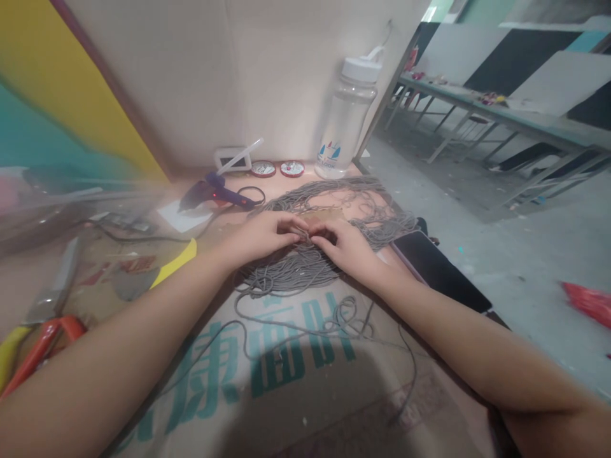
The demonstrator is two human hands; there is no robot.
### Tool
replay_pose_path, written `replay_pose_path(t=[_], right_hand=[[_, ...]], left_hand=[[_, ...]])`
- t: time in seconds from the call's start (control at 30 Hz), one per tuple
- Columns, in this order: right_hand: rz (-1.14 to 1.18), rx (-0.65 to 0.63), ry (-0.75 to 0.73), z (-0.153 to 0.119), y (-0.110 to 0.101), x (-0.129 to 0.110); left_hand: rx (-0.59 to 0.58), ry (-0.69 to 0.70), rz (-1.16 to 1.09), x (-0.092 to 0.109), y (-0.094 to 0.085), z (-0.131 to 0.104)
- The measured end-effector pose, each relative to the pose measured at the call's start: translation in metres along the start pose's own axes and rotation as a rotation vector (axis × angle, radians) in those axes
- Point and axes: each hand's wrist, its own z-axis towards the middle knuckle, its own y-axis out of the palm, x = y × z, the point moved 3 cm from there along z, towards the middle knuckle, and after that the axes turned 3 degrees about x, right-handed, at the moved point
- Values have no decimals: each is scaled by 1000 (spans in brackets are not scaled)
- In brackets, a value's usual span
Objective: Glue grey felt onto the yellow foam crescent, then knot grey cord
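A large loop of grey cord (296, 273) lies in many strands on a printed cardboard sheet (305, 394). Over its middle, my left hand (267, 236) pinches strands of the cord between thumb and fingers. Close beside it, fingertips nearly meeting, my right hand (341, 245) pinches at the same spot. Exactly which strands lie between the fingers is too small to make out. Loose ends of the cord trail across the cardboard toward me.
Behind the cord are a glue gun (219, 194), two round red-rimmed tins (292, 168) and a clear water bottle (346, 121). A dark phone (442, 270) lies at the right edge. Orange-handled scissors (42, 346) and a yellow-handled tool (12, 353) are at left.
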Motion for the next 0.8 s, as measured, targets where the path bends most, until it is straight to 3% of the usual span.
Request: replay_pose_path(t=[0.4, 0.53, 0.7, 0.8], right_hand=[[-11, 5, -66, 3, -2, 3], [59, 18, 33, 8, -14, 5], [488, 121, 282, 23, -45, 16], [730, 110, 355, 35, -67, 15]], left_hand=[[-30, 26, 255, -2, 4, 3], [-31, 54, 327, 4, 4, 2], [-24, 25, 350, 5, 1, 1], [-18, 20, 339, 1, 1, 1]])
